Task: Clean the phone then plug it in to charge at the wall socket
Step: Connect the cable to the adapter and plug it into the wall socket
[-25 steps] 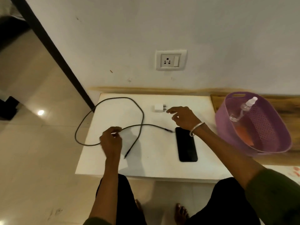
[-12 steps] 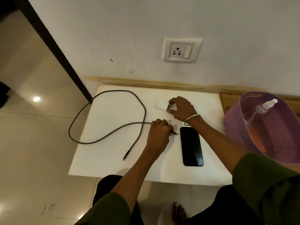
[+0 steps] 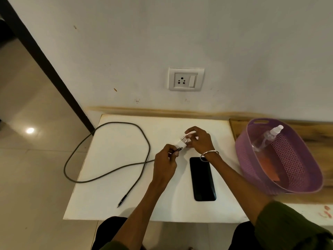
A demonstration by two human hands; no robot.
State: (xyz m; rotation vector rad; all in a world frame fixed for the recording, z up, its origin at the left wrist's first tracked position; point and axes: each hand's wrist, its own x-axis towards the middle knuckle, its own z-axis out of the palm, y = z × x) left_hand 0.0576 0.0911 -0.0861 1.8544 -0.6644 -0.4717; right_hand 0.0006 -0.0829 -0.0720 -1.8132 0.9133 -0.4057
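Left hand (image 3: pixel 164 162) pinches the limp cable's (image 3: pixel 108 150) stiff plug, right hand (image 3: pixel 199 142) grips the light charger (image 3: pixel 182 142) body, twelve o'clock of the phone (image 3: pixel 202 179).

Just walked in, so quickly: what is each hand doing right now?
Left hand: fingers closed on the cable end, at the adapter.
Right hand: fingers closed on the white adapter, above the table.
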